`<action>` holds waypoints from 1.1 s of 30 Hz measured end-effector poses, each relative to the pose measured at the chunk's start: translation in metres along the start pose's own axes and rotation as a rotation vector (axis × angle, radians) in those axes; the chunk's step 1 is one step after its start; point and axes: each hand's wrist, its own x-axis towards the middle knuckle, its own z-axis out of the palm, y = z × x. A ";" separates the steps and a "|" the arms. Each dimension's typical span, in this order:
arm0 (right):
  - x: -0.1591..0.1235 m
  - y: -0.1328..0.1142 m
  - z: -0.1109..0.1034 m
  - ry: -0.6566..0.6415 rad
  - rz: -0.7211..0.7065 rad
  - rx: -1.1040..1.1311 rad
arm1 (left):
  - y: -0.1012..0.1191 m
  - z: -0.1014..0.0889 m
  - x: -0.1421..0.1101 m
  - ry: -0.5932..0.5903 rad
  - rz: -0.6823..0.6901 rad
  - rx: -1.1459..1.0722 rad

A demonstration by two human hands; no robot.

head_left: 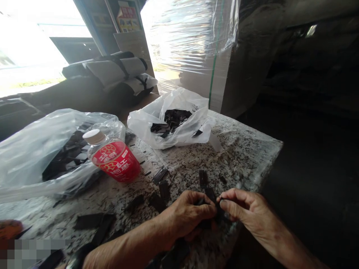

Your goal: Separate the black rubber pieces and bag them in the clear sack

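Observation:
My left hand [188,216] and my right hand [243,206] meet low over the near edge of a speckled stone table [246,157]. Both are closed in a pinch on the same small black flat piece [218,210], which shows only partly between the fingertips. Several more black strips [203,178] lie loose on the table just beyond my hands, and others [89,221] lie to the left.
A red-labelled bottle [113,157] with a white cap lies tilted against a clear plastic bag [36,157] of black pieces at left. A white plastic bag [174,125] with black pieces sits behind. A wrapped pallet [193,45] stands at the back. The table's right edge drops to dark floor.

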 end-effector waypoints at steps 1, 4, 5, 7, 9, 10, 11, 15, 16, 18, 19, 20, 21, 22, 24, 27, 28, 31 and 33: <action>0.002 0.000 0.000 -0.004 0.014 -0.011 | -0.001 -0.001 0.001 0.004 0.000 0.005; 0.007 -0.001 -0.001 0.004 0.053 0.028 | -0.002 -0.006 0.002 -0.022 -0.005 0.012; 0.009 -0.002 -0.001 0.002 0.058 0.047 | -0.002 -0.007 0.002 -0.025 -0.013 0.013; 0.015 -0.003 -0.002 0.000 0.066 0.064 | -0.002 -0.010 0.001 -0.028 -0.043 0.015; 0.020 -0.004 -0.004 0.003 0.069 0.055 | -0.002 -0.013 0.000 -0.033 -0.063 0.041; 0.023 -0.004 -0.005 0.002 0.071 0.043 | -0.003 -0.015 -0.001 -0.037 -0.071 0.055; 0.025 -0.005 -0.006 0.004 0.075 0.030 | -0.004 -0.016 -0.001 -0.044 -0.072 0.073; 0.029 -0.005 -0.009 0.028 0.098 -0.014 | -0.012 -0.025 -0.002 -0.086 -0.061 0.102; 0.029 -0.004 -0.010 0.031 0.101 -0.020 | -0.014 -0.026 -0.002 -0.089 -0.062 0.101; 0.028 -0.004 -0.011 0.024 0.103 -0.031 | -0.016 -0.029 -0.003 -0.086 -0.070 0.100; 0.028 -0.004 -0.011 0.022 0.106 -0.038 | -0.016 -0.029 -0.004 -0.086 -0.070 0.108; 0.028 -0.004 -0.012 0.029 0.106 -0.047 | -0.015 -0.029 -0.006 -0.095 -0.075 0.121; 0.028 -0.004 -0.014 0.047 0.102 -0.053 | -0.014 -0.029 -0.009 -0.099 -0.085 0.142; 0.028 -0.003 -0.015 0.073 0.096 -0.054 | -0.013 -0.029 -0.012 -0.093 -0.096 0.164; 0.030 -0.003 -0.020 0.142 0.084 -0.048 | -0.007 -0.028 -0.019 -0.070 -0.111 0.244; 0.036 -0.002 -0.027 0.192 0.076 -0.037 | 0.005 -0.026 -0.030 -0.059 -0.022 0.588; 0.039 -0.002 -0.028 0.193 0.070 -0.043 | 0.009 -0.026 -0.032 -0.070 0.019 0.722; 0.051 -0.005 -0.029 0.159 -0.008 -0.096 | 0.019 -0.025 -0.033 -0.071 0.095 0.970; 0.060 -0.010 -0.027 0.101 -0.087 -0.161 | 0.023 -0.025 -0.031 -0.068 0.117 1.059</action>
